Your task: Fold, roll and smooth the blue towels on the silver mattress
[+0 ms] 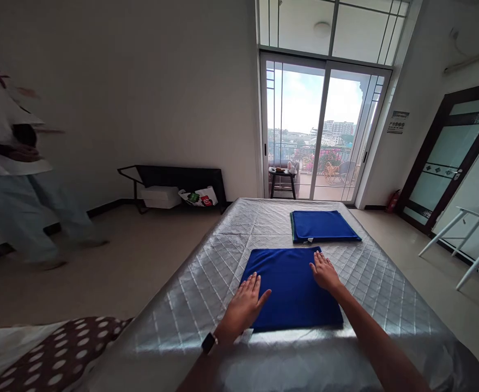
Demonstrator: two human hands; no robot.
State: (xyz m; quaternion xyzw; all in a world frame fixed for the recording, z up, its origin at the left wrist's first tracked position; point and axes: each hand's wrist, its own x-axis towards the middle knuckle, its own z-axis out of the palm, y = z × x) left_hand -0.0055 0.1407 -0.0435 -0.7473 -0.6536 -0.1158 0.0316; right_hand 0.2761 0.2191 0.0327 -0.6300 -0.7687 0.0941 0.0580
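A folded blue cloth lies flat on the silver quilted cover. My left hand rests on its left edge with the fingers stretched out and the thumb apart; a dark watch is on that wrist. On the cloth's upper right edge lies my right hand, flat, its fingers extended. Neither hand holds anything. Farther back on the cover is a second folded blue stack, with a green edge showing at its left side and a small white tag at the front.
At the left stands a person, blurred. A black bench with a white box is by the wall. Brown polka-dot fabric lies at the lower left. A white table stands at the right, beyond the cover's edge.
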